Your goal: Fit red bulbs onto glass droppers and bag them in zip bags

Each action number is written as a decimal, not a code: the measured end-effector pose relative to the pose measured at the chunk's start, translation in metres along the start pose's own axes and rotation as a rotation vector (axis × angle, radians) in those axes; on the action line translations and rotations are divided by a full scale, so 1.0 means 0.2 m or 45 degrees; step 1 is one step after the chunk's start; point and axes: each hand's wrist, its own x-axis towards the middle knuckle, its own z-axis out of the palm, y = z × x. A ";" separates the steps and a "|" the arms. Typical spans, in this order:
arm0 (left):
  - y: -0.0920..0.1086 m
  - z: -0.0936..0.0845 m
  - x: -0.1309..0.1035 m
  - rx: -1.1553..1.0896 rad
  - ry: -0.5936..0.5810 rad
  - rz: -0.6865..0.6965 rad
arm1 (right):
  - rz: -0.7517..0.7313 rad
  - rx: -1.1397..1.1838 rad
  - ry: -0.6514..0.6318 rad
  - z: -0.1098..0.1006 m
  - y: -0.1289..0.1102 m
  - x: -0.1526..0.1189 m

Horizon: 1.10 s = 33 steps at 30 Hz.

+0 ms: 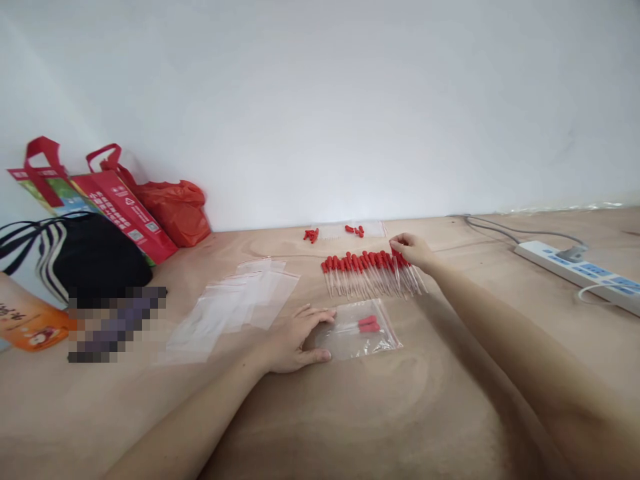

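Observation:
A row of clear droppers with red bulbs lies across the middle of the table. At the row's right end, my right hand pinches a dropper by its red bulb, the clear tube hanging down from the fingers. My left hand rests on the table with its fingers spread, the fingertips at the left edge of a clear zip bag. Inside that bag lie droppers with red bulbs. Left of it, several flat clear bags overlap in a fan.
Loose red bulbs and another clear bag lie near the wall. A white power strip with cables is at the right. Red bags, a black drawstring bag and an orange package are at the left.

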 end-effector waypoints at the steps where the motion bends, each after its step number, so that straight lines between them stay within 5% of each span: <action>1: 0.00 0.00 0.00 -0.003 0.003 0.011 | -0.021 0.138 -0.027 -0.03 -0.01 -0.03; 6: 0.01 0.00 0.00 -0.009 0.016 0.021 | -0.084 0.865 0.114 -0.12 -0.02 -0.25; 10: 0.01 0.00 0.00 0.004 0.021 0.015 | 0.032 0.993 0.288 -0.08 0.01 -0.43; 19: 0.02 0.00 0.00 0.024 0.029 -0.009 | 0.245 1.146 0.268 0.02 0.01 -0.59; 25: 0.02 0.00 -0.01 0.053 0.011 -0.107 | 0.321 1.230 0.073 0.08 -0.11 -0.65; 29: 0.01 0.01 -0.01 0.058 -0.019 -0.109 | 0.222 1.032 -0.150 0.12 -0.17 -0.70; 33: 0.01 0.00 -0.01 0.067 -0.004 -0.075 | 0.108 0.820 -0.188 0.15 -0.16 -0.71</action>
